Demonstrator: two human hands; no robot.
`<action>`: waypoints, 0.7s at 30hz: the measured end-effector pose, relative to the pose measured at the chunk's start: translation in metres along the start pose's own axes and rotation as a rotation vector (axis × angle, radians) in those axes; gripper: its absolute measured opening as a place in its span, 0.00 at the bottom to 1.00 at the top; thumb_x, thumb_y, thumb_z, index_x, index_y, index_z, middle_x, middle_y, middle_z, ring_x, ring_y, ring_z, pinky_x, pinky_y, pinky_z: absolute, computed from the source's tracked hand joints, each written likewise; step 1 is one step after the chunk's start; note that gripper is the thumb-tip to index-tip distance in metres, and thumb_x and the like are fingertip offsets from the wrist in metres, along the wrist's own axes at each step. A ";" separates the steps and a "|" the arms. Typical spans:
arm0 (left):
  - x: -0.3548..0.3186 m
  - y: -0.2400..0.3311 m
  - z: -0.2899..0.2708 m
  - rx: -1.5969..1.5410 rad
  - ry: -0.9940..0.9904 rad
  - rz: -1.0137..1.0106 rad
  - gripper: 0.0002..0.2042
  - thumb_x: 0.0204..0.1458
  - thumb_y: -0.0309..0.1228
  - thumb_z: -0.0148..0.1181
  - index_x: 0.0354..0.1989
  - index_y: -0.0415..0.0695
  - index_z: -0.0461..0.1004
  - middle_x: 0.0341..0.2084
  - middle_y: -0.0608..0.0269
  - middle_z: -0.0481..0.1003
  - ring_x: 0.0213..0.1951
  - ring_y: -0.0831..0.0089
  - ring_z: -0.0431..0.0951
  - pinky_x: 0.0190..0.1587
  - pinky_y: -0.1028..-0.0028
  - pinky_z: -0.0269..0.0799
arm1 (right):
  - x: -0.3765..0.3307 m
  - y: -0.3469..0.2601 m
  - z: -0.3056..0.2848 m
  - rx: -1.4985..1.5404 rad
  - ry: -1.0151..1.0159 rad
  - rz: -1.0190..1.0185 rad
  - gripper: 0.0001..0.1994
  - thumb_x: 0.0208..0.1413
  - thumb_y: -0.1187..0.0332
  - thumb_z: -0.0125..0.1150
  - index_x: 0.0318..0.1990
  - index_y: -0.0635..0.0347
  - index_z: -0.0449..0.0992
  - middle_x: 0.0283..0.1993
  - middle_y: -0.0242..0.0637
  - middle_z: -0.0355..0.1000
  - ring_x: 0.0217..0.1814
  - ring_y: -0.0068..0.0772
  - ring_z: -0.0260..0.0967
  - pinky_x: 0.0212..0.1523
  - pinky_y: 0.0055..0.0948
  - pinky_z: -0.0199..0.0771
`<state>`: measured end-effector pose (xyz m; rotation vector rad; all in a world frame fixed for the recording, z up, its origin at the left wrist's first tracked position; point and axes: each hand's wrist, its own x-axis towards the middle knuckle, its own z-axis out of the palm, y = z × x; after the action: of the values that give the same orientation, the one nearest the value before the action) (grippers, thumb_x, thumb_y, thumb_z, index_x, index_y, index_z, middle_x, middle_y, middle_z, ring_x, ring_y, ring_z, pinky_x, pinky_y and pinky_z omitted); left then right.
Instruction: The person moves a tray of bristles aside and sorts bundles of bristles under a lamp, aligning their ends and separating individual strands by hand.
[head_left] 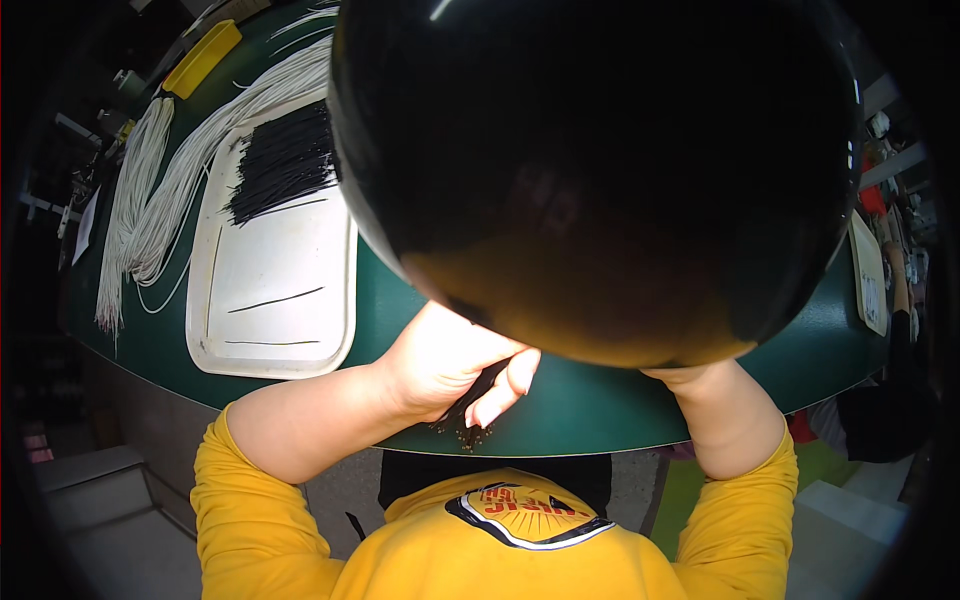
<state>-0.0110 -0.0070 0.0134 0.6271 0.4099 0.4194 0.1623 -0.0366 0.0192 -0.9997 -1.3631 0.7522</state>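
Item: our left hand (455,365), fingers curled shut around a small bundle of thin black wire pieces with metal-tipped ends (468,425). The tips poke out below the fist at the near rim of the dark green table (600,400), probably gripped tight so the ends stay level.

Item: our right hand, hidden behind a large black rounded object (600,170) that fills the upper middle of the view; only the forearm (725,415) shows, so we cannot tell whether it is open or holding anything.

Item: a cream rectangular plastic tray (275,290), well to the left of our left hand, carrying a heap of cut black wires (285,160) at its far end and a few loose strands nearer us, likely kept there as stock within reach.

Item: long white cords (150,190) laid in bunches beside the tray.

Item: a yellow shallow bin (202,58) at the far left edge.
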 end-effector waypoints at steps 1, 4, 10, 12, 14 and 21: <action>0.000 0.000 0.001 -0.010 -0.004 -0.001 0.06 0.49 0.24 0.46 0.23 0.35 0.65 0.10 0.60 0.66 0.05 0.77 0.63 0.08 0.84 0.57 | -0.001 0.004 -0.006 -0.050 -0.094 -0.070 0.08 0.36 0.83 0.55 0.26 0.65 0.64 0.16 0.23 0.61 0.15 0.06 0.53 0.15 0.09 0.53; 0.000 0.001 0.001 -0.030 -0.012 0.000 0.06 0.50 0.24 0.46 0.23 0.35 0.65 0.10 0.60 0.66 0.05 0.77 0.63 0.07 0.84 0.56 | -0.001 0.015 -0.008 -0.055 -0.079 -0.101 0.08 0.36 0.82 0.56 0.25 0.64 0.64 0.14 0.22 0.60 0.14 0.07 0.52 0.14 0.09 0.51; 0.001 0.000 -0.003 -0.059 -0.016 -0.015 0.07 0.50 0.25 0.44 0.24 0.35 0.65 0.10 0.61 0.65 0.05 0.78 0.62 0.06 0.84 0.54 | 0.009 -0.003 -0.007 -0.168 -0.132 -0.331 0.08 0.37 0.82 0.56 0.23 0.64 0.62 0.13 0.23 0.59 0.14 0.08 0.53 0.15 0.11 0.54; 0.001 -0.001 -0.003 -0.066 -0.016 -0.017 0.08 0.51 0.25 0.44 0.24 0.35 0.65 0.10 0.61 0.65 0.05 0.78 0.62 0.06 0.84 0.54 | 0.004 0.006 -0.008 -0.195 -0.089 -0.264 0.08 0.37 0.81 0.56 0.22 0.64 0.62 0.13 0.23 0.59 0.14 0.08 0.53 0.15 0.12 0.54; 0.002 0.000 -0.003 -0.139 -0.051 0.003 0.08 0.51 0.25 0.44 0.22 0.35 0.65 0.10 0.60 0.65 0.05 0.78 0.62 0.06 0.84 0.54 | 0.001 0.007 -0.007 -0.223 -0.044 -0.199 0.08 0.37 0.81 0.56 0.22 0.64 0.62 0.13 0.23 0.59 0.14 0.09 0.54 0.15 0.13 0.55; 0.001 0.001 0.004 -0.039 -0.035 -0.040 0.10 0.50 0.25 0.45 0.19 0.34 0.66 0.10 0.59 0.66 0.05 0.78 0.63 0.06 0.84 0.55 | 0.005 -0.011 -0.013 0.227 -0.124 0.183 0.05 0.40 0.80 0.54 0.23 0.66 0.64 0.16 0.29 0.64 0.16 0.12 0.58 0.18 0.12 0.58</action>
<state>-0.0084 -0.0075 0.0170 0.5871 0.3795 0.3765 0.1746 -0.0382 0.0327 -0.9171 -1.2684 1.0965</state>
